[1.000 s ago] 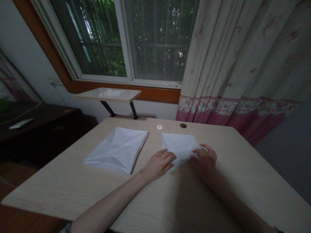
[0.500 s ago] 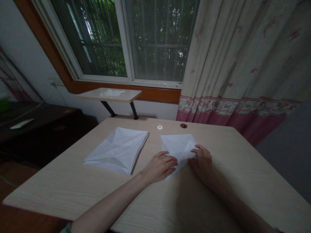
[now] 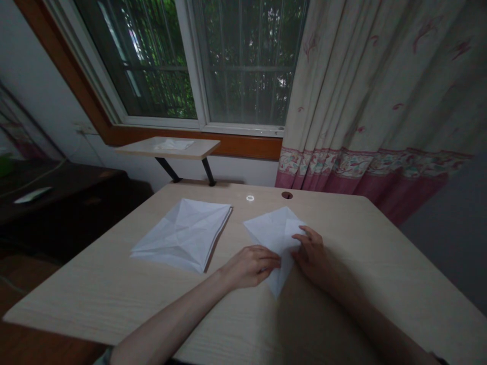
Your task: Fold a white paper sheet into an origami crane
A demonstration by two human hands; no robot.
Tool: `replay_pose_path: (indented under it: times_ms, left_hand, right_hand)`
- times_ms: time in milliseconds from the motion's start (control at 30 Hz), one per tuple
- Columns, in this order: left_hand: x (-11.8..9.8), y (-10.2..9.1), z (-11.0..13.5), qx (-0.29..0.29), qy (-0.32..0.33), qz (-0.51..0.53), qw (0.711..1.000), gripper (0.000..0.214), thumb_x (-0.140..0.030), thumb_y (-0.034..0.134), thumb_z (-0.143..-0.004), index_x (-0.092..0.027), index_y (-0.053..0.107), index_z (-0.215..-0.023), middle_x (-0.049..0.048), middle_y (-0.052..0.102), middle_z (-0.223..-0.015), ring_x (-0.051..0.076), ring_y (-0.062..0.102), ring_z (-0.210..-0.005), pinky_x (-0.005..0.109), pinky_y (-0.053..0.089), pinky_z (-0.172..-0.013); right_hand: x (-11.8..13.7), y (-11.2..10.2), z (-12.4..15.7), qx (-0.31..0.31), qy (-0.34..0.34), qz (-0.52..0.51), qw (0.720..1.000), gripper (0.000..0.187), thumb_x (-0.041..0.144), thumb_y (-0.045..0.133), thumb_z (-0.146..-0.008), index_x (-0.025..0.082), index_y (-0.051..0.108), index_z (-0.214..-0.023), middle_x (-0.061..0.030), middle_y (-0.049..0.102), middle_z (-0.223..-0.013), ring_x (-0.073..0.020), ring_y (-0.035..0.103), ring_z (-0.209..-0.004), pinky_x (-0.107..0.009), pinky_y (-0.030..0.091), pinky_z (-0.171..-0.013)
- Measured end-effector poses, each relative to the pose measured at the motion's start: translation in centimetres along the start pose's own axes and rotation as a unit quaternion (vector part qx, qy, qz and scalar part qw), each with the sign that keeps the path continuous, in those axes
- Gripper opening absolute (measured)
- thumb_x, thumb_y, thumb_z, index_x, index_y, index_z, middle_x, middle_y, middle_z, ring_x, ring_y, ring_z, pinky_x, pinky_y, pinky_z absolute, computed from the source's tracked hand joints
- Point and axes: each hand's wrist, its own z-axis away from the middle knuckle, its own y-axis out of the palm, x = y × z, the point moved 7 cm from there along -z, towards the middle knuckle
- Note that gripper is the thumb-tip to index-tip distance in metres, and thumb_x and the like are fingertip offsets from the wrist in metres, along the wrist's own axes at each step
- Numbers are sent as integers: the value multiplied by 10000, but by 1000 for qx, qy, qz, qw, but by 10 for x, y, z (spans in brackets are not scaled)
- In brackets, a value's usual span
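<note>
A folded white paper point(image 3: 273, 230) lies on the light wooden table point(image 3: 342, 284), with one pointed corner aimed toward me. My left hand point(image 3: 249, 264) rests on its near left edge, fingers curled and pressed down on the sheet. My right hand point(image 3: 312, 252) lies on its right side, fingers bent and pressing the fold. A stack of creased white sheets point(image 3: 184, 233) sits to the left of both hands, untouched.
A small raised shelf point(image 3: 169, 148) with a white paper on it stands at the table's far edge under the window. A cable hole point(image 3: 286, 195) and a small white ring point(image 3: 250, 198) mark the far table top. A curtain point(image 3: 380, 101) hangs at right; a dark cabinet point(image 3: 57, 197) stands at left.
The folded paper has turned so that a corner points toward me. Both hands have slid nearer to me and closer together along its edges.
</note>
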Motion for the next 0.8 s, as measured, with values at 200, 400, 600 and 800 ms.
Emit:
replay_pose_path:
  times_ms: [200, 400, 600, 800]
  left_hand:
    - [6, 3, 0, 19, -34, -20, 999, 218, -232, 494, -1007, -232, 681, -1118, 30, 705, -1219, 182, 657, -1119, 333, 501, -1005]
    - [9, -1, -2, 29, -75, -51, 995, 272, -277, 578, -962, -226, 602, -1228, 62, 613, -1364, 218, 585, -1247, 378, 463, -1079]
    - [9, 4, 0, 73, -76, -58, 993, 405, -279, 542, -984, -259, 508, -1387, 65, 483, -1517, 241, 490, -1367, 455, 347, -1180]
    - [7, 3, 0, 79, -74, -78, 991, 441, -393, 532, -1007, -328, 492, -1441, 56, 459, -1537, 277, 484, -1359, 462, 393, -1121]
  right_hand:
    - [3, 1, 0, 15, -1, -47, 999, 347, 189, 539, -918, 260, 484, -1253, -155, 419, -1425, -325, 421, -1365, -598, 443, -1060]
    - [7, -2, -2, 20, -7, -76, 997, 349, 171, 523, -910, 264, 501, -1246, -144, 461, -1393, -309, 456, -1345, -588, 446, -1064]
    - [2, -1, -5, 23, 26, -117, 993, 98, 159, 529, -899, 234, 557, -954, -128, 548, -1210, -273, 572, -1180, -497, 541, -968]
    - [3, -2, -5, 21, 23, -104, 994, 86, 195, 532, -914, 245, 599, -935, -116, 569, -1209, -282, 568, -1194, -526, 524, -997]
